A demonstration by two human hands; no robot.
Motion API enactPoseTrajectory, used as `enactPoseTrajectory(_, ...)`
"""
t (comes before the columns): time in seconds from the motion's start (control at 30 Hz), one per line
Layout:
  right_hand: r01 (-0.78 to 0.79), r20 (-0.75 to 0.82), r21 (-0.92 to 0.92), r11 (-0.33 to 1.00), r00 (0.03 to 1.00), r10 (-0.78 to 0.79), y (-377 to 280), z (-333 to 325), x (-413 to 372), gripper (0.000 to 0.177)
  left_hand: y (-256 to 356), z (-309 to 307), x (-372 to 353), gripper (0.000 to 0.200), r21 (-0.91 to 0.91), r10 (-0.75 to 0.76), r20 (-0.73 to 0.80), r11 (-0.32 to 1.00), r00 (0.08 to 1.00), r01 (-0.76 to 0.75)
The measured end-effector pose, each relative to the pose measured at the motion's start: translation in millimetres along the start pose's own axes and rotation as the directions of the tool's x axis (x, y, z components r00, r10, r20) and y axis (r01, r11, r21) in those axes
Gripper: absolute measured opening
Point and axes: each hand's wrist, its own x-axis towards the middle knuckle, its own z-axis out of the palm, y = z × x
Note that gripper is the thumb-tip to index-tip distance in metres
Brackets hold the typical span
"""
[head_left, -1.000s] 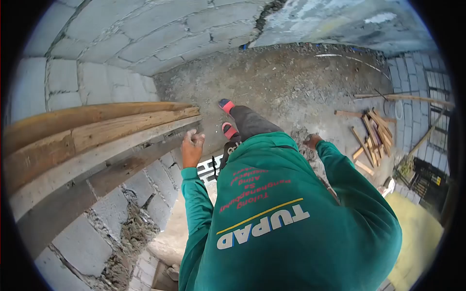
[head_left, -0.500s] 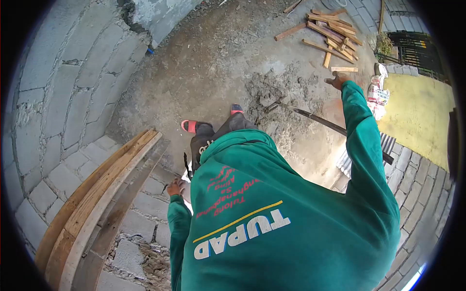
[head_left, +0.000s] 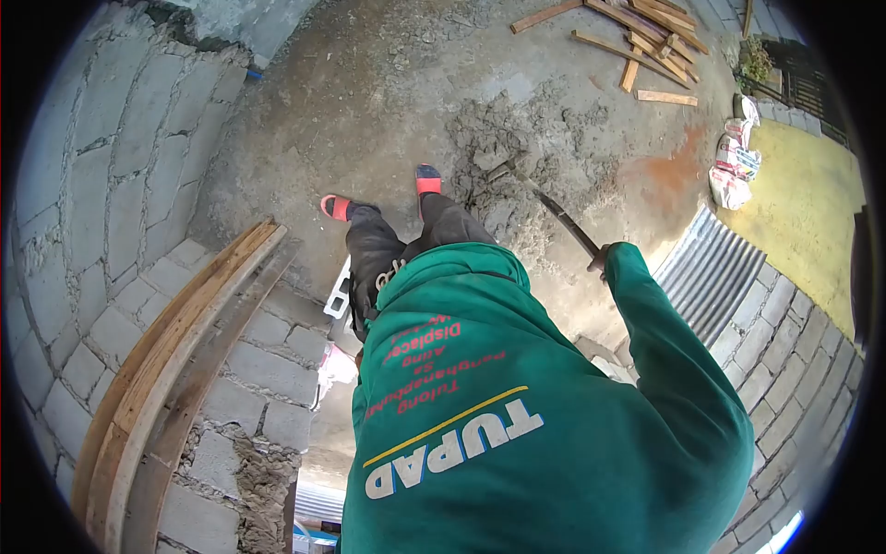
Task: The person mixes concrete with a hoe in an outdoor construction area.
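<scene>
My right hand (head_left: 602,261) is closed around the dark handle of a long tool, apparently a shovel (head_left: 565,217). The tool slopes down and away from me. Its metal head rests in a patch of wet grey mortar (head_left: 480,129) on the ground, partly sunk, so its exact shape is hard to make out. My left hand is hidden behind the side of my green sweatshirt (head_left: 461,369). My feet in red slides stand just short of the mortar, to its left.
Long wooden boards (head_left: 175,369) lean at the left beside a concrete-block wall (head_left: 120,175). Loose lumber (head_left: 637,42) lies in a pile at the far right. Sacks (head_left: 736,162) stand near a yellow wall (head_left: 798,203), with a corrugated metal sheet (head_left: 711,272) nearer me.
My right hand came down and back from its outstretched position and took hold of the tool's handle. The tool's handle swung round. My left hand went out of sight.
</scene>
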Motion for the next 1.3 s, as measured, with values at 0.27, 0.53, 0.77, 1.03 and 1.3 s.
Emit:
enactPoseTrajectory(0.27,0.051,0.106,0.765,0.643,0.973,-0.203,-42,209,-9,0.015,75,-19,60,0.034,0.305,-0.133,0.097,0.947,0.986,0.098)
enactPoseTrajectory(0.53,0.451,-0.445,0.473,0.757,0.864,-0.236,-28,242,-70,0.035,345,42,61,0.033,0.704,0.492,0.075,0.590,0.867,-0.395)
enactPoseTrajectory(0.77,0.436,-0.526,0.192,0.879,0.802,-0.283,30,233,-154,0.026,333,264,-70,0.040,0.478,0.276,0.483,0.712,0.831,-0.514)
enactPoseTrajectory(1.03,0.481,-0.436,-0.349,0.804,0.676,-0.594,-58,122,-208,0.028,218,364,-73,0.078,0.383,-0.304,0.489,0.917,0.818,0.112)
enactPoseTrajectory(1.3,0.651,-0.338,-0.470,0.596,0.491,-0.803,-149,90,-237,0.047,277,262,33,0.031,-0.717,0.139,0.518,0.609,0.844,0.340)
